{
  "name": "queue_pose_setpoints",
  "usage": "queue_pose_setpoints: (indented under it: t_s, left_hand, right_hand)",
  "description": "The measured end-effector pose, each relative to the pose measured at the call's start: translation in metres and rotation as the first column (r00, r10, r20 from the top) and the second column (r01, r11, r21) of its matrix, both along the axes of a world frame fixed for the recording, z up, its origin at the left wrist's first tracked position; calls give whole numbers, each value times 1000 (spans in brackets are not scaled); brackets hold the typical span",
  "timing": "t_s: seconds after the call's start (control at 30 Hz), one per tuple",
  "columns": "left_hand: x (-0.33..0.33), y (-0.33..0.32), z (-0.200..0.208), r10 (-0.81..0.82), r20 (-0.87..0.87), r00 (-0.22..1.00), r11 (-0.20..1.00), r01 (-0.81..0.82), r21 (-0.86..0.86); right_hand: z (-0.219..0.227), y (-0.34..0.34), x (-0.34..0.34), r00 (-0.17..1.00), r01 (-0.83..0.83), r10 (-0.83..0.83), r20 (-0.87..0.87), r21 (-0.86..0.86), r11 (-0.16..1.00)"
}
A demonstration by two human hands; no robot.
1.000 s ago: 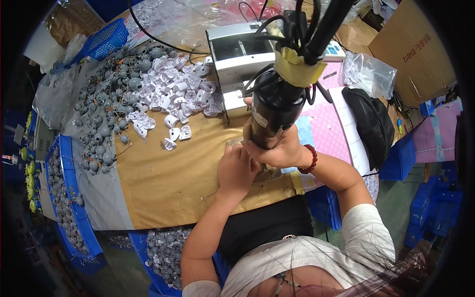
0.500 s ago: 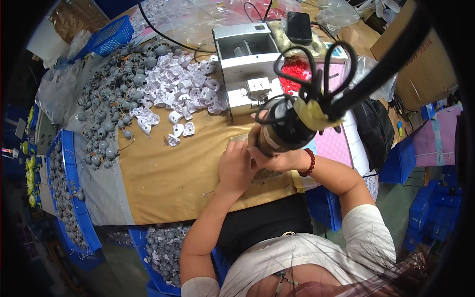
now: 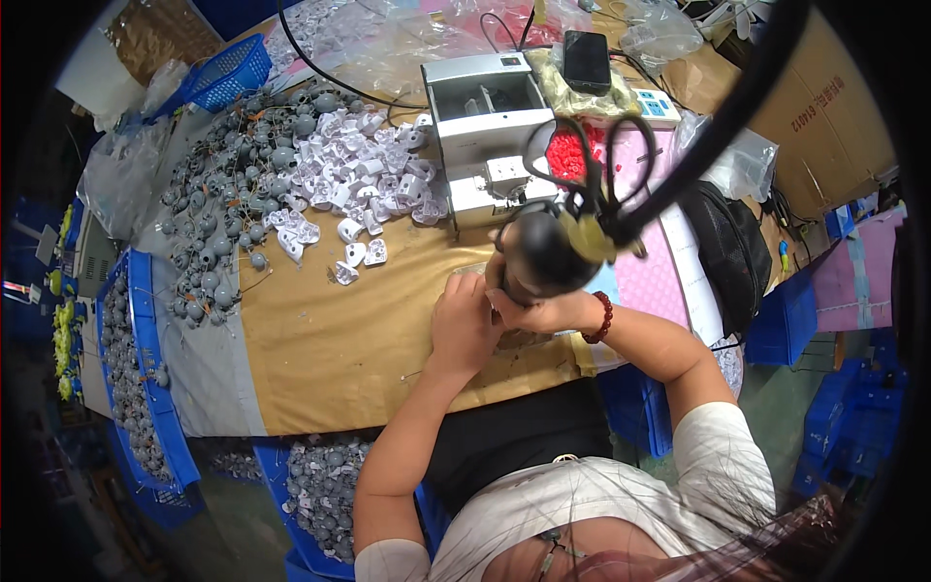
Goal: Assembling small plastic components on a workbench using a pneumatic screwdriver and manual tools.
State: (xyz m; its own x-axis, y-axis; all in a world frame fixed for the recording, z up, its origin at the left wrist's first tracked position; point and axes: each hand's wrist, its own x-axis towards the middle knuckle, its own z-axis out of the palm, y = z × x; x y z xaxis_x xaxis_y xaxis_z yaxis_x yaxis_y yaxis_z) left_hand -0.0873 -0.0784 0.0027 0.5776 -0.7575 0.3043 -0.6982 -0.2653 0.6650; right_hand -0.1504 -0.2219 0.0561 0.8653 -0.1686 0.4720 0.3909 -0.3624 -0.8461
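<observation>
My right hand (image 3: 551, 314), with a dark red bead bracelet at its wrist, is wrapped round a black electric screwdriver (image 3: 549, 254). The screwdriver stands tilted, its coiled black cable (image 3: 635, 145) rising from the top; its tip is hidden. Pressed up against it, my left hand (image 3: 463, 325) has curled fingers, and whatever they grip is out of sight. Under both hands a flat brownish block (image 3: 525, 339) shows in part on the table. Just beyond the screwdriver is a grey and white machine (image 3: 490, 126) with an open tray on top.
White plastic housings (image 3: 354, 175) and grey ball-shaped parts with wires (image 3: 208, 247) are heaped on the left. Small red pieces (image 3: 570, 155) lie right of the machine, near a phone (image 3: 587, 60). A black bag (image 3: 722, 257) and a cardboard box (image 3: 829, 116) stand farther right.
The screwdriver's top and cable have shifted a little to the left and look blurred. Both hands stay nearly in place. The whole view has shifted slightly.
</observation>
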Motion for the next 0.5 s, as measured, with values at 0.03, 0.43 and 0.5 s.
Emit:
queue_pose_setpoints:
  t_s: [0.03,0.43,0.5]
  left_hand:
    - [-1,0,0,15,29,999,999,-16,45]
    - [-10,6,-4,57,94,994,998,-54,-26]
    - [-13,10,-7,67,122,990,998,-65,-22]
  right_hand:
    - [3,-2,-2,999,11,-7,-45,91,996]
    - [-36,-90,-22,803,582,-579,139,-395,711]
    - [-20,-58,-31,878,464,-465,114,-439,769]
